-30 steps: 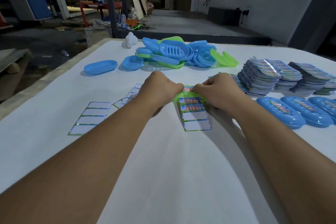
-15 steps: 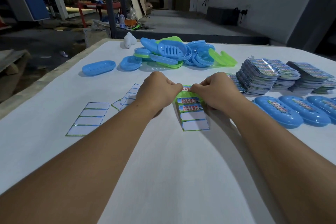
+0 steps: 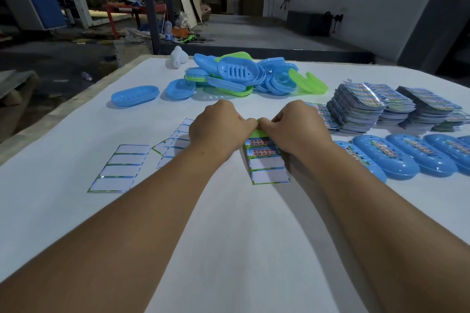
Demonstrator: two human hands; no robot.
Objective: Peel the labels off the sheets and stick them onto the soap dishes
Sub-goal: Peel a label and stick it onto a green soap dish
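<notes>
**A:** Warehouse floor behind, with a white-covered table (image 3: 229, 223) up front. What does the head view show on it?

**B:** A heap of blue and green soap dishes (image 3: 244, 76) at the far side, stacks of printed label sheets (image 3: 361, 107) to the right, and a row of blue dishes already labelled (image 3: 407, 157) at the right edge. Spent backing sheets (image 3: 119, 168) lie to the left.

**A:** What has changed over the last second?

**B:** Very little. A second ago there was a small gap between the two hands, with a strip of label showing in it. Now the thumbs have closed together and that strip is covered. I judge the label is being pressed down onto the green soap dish (image 3: 259, 132), so this dish is nearly done.

**A:** And the hands themselves?

**B:** The left hand (image 3: 218, 127) is curled, its fingers gripping the left end of the green dish. The right hand (image 3: 297, 129) is curled the same way around the right end, thumb pressing at the middle. Most of the dish is hidden beneath them.

**A:** Where is the working sheet?

**B:** The part-used label sheet (image 3: 267, 162) lies just in front of the dish, partly under the right hand, with two printed labels left and two blank slots.
</notes>
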